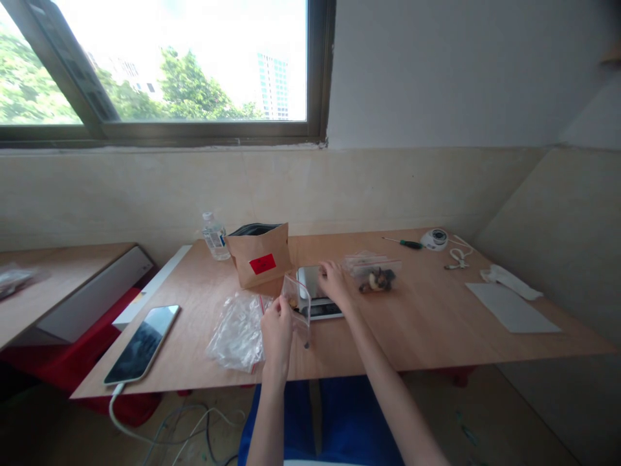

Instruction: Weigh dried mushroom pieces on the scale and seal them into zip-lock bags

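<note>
My left hand (277,318) pinches a small clear zip bag (303,299) by its side. A few small brown and dark bits show inside the bag, too small to name. My right hand (332,279) is over the pan of a flat white kitchen scale (308,277), with its fingers drawn together. What those fingers hold, if anything, is hidden. The bag overlaps the scale's left edge from my viewpoint. Left of my left hand lies a pile of empty clear zip bags (235,333). Behind it stands an open brown paper pouch (250,268) with a red label.
Filled zip bags (378,279) with brown and dark pieces lie right of the scale. A water bottle (215,238) stands behind the pouch. A phone (143,343) with a cable is at the left. A screwdriver (411,244), dome camera (435,239) and white sheet (512,307) lie rightward.
</note>
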`<state>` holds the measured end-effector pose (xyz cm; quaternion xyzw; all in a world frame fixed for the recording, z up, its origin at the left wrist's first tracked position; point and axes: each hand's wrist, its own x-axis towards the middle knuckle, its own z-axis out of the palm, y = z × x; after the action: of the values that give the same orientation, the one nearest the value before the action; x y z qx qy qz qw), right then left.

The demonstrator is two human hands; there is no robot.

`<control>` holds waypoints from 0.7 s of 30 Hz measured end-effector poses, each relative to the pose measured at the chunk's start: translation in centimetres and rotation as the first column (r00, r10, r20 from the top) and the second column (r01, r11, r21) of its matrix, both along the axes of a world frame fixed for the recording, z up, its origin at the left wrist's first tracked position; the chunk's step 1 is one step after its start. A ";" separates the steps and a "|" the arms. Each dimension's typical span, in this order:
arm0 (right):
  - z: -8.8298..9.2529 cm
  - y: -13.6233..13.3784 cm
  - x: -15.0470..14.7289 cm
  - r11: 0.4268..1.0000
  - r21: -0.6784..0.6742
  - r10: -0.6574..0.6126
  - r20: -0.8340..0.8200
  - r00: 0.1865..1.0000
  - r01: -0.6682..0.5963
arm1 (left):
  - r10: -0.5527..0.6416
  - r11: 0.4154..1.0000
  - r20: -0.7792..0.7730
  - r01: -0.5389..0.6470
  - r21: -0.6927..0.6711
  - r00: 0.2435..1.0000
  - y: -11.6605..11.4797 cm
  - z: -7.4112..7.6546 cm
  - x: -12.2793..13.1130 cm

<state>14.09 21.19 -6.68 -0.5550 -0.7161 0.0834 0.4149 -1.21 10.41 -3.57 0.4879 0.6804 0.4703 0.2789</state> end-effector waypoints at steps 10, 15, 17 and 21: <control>-2.2 2.1 1.3 0.999 -0.039 -0.009 0.003 1.000 0.009 | -0.031 0.999 0.015 0.031 -0.014 0.999 -0.1 0.4 0.1; -1.0 1.3 1.0 0.999 -0.042 -0.012 -0.121 0.993 0.007 | -0.029 0.999 0.040 0.028 0.014 0.999 0.1 -0.1 0.0; 0.4 0.3 0.3 0.998 -0.046 0.021 -0.297 0.955 -0.036 | -0.024 1.000 0.058 0.023 0.022 0.998 0.2 -0.4 0.0; 4.5 -2.5 -1.6 0.981 -0.021 0.151 -0.538 0.829 -0.193 | -0.024 0.999 0.107 0.021 0.024 0.994 0.3 -0.5 0.1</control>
<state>12.51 18.66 -2.14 -0.4581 -0.6159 0.2978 0.5675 -1.09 10.72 -4.05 0.4727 0.6535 0.5004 0.3148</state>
